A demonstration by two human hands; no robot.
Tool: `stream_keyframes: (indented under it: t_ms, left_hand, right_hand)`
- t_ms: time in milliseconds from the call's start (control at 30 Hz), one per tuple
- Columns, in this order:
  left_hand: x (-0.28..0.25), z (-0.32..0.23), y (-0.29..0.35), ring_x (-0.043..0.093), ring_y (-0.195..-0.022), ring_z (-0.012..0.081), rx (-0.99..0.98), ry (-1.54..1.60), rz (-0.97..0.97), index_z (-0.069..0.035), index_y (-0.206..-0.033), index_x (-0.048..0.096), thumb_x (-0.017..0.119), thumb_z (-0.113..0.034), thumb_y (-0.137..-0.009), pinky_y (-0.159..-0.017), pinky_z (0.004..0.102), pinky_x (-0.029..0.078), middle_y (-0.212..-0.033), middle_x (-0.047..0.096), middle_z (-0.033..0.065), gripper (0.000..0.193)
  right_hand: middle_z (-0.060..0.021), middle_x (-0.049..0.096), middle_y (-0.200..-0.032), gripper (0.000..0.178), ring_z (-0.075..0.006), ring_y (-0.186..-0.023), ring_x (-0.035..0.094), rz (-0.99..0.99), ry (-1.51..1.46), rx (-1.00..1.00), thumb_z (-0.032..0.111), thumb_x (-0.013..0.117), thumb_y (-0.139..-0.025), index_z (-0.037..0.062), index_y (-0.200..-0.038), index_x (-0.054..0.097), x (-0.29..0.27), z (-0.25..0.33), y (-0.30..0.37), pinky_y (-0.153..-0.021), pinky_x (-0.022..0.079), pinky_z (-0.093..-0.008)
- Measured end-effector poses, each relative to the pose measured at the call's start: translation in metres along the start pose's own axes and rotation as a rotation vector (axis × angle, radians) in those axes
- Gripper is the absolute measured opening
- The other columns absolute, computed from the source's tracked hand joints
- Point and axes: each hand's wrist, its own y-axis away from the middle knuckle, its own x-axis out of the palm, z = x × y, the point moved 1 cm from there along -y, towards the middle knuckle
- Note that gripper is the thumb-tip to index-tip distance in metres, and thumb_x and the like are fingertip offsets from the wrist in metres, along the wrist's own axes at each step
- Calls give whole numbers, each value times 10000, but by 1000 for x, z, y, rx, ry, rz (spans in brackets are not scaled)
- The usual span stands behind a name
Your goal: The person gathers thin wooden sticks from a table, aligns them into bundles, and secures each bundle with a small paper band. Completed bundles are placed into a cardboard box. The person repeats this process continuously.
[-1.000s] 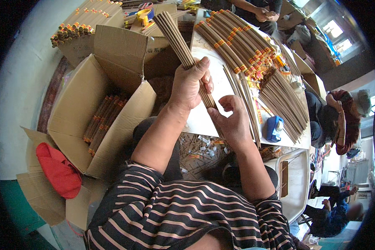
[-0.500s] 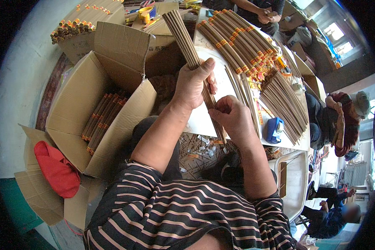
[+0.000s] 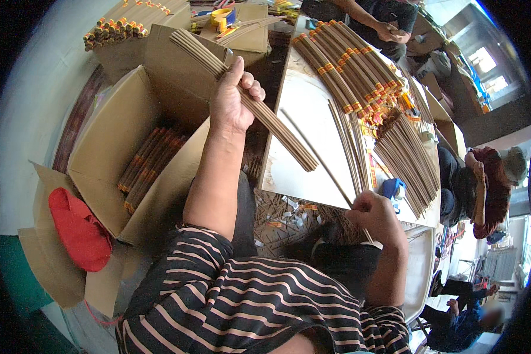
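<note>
Cardboard box (image 3: pixel 130 153) sits below-left of left hand (image 3: pixel 233 97), w/ wrapped bundles (image 3: pixel 147 168) inside. Left hand is closed round a bundle of sticks (image 3: pixel 259 109), lifted, tilted down-right. Right hand (image 3: pixel 374 215), low & apart, pinches a single stick (image 3: pixel 318 156) lying on the white table (image 3: pixel 304 106). Best approach, I'd say: hold bundle firm near its middle & slide the single stick in parallel so ends line up

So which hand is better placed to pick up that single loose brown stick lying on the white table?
Right hand: it sits at the stick's near end, while the left hand is full, gripping the brown stick bundle.
</note>
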Motion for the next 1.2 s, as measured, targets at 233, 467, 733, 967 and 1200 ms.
stream_keyframes:
  t_ms: [233,467,733,967,1200]
  left_hand:
    - [13,9,7,392,-426,81,-51,29,234,-139,-567,415,550,-231,-891,-389,224,343,-523,419,-29,362]
    - [24,29,15,404,-400,64,-123,18,313,-139,-586,431,550,-228,-890,-366,214,340,-508,404,-45,339]
    - [37,56,32,419,-392,91,-293,56,448,-126,-642,449,644,-244,-825,-373,239,355,-496,408,-32,292]
    - [33,46,22,474,-438,128,-138,-176,72,-132,-621,466,660,-278,-815,-431,267,389,-536,477,-10,310]
    - [38,45,27,470,-441,124,-69,-213,-22,-138,-641,463,664,-236,-810,-419,259,378,-543,476,-10,280]
  right_hand:
    - [-80,598,-672,171,-149,-607,559,-211,39,20,93,694,-725,-28,-785,590,-2,-55,-60,-535,453,-280]
    - [-128,622,-812,295,-195,-733,595,-350,349,48,216,700,-758,-6,-928,610,-1,-63,-106,-627,484,-330]
    - [-84,597,-761,334,-143,-718,584,282,-763,-332,291,666,-809,-13,-905,569,58,58,-75,-668,477,-278]
    - [-174,557,-585,286,-301,-548,586,-120,-138,-268,230,620,-829,-16,-798,477,71,66,-66,-505,447,-379]
    - [-237,572,-624,260,-403,-628,595,-299,55,-230,209,595,-828,-9,-787,459,79,70,-68,-543,474,-439]
